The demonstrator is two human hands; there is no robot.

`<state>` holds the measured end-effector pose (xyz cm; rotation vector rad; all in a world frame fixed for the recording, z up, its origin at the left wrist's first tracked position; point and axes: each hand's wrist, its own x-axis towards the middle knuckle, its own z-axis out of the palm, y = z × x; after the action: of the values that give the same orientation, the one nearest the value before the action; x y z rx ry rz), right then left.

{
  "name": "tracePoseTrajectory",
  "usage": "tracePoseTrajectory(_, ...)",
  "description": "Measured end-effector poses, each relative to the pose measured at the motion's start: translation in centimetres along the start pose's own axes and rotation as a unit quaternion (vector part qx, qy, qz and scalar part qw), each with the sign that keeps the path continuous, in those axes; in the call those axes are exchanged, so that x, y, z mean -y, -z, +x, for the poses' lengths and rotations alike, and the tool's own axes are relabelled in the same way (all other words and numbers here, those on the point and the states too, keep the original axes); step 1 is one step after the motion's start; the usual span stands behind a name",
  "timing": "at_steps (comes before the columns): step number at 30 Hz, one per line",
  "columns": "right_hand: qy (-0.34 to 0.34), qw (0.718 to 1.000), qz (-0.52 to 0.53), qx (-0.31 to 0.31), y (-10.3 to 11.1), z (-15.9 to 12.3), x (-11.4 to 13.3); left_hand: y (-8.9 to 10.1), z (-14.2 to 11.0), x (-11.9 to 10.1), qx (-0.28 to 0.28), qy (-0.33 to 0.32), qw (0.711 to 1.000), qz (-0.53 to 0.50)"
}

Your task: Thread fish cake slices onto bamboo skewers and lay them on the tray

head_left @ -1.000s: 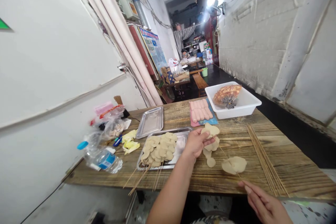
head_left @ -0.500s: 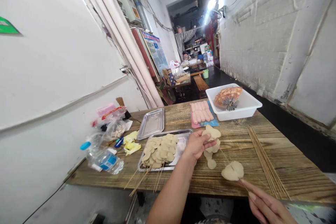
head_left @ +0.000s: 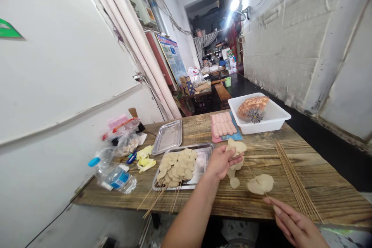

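Observation:
My right hand (head_left: 295,217) pinches the lower end of a thin bamboo skewer (head_left: 250,169), which slants up to the left. Midway along it sits a pale beige slice (head_left: 261,184) that looks like potato, pierced by the stick. My left hand (head_left: 222,162) is closed on another pale slice (head_left: 236,146) near the skewer's upper end; whether the tip has gone through that slice is hidden. Under the left fingers, loose slices (head_left: 235,183) lie on the wood. Left of that hand, a metal tray (head_left: 205,154) holds a pile of skewered slices (head_left: 176,166), sticks over its front edge.
Spare bamboo skewers (head_left: 296,182) lie on the right of the wooden table (head_left: 261,155). Pink sausages (head_left: 223,124) and a white tub (head_left: 261,127) with skewered food stand behind. A second metal tray (head_left: 167,136), a water bottle (head_left: 120,179) and plastic bags (head_left: 128,143) are at left.
The slice on the skewer has moved slightly right and up, farther from the right fingertips. My left hand, with its slice, has shifted a little right.

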<state>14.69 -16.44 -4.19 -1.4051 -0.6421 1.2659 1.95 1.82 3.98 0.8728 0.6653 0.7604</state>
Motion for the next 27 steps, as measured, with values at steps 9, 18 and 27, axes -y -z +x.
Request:
tracePoseTrajectory(9,0.02,1.0,-0.004,-0.006,-0.1,0.3,0.3,0.2,0.1,0.2,-0.003,-0.02,1.0,0.015)
tracePoseTrajectory(18,-0.008,1.0,-0.021,-0.007,-0.1,0.0,0.5,-0.3,0.1,0.3,-0.009,-0.069,0.995,0.07)
tracePoseTrajectory(27,-0.02,0.999,0.023,-0.012,-0.5,-0.2,0.9,-0.2,0.4,0.8,-0.02,-0.102,0.992,0.078)
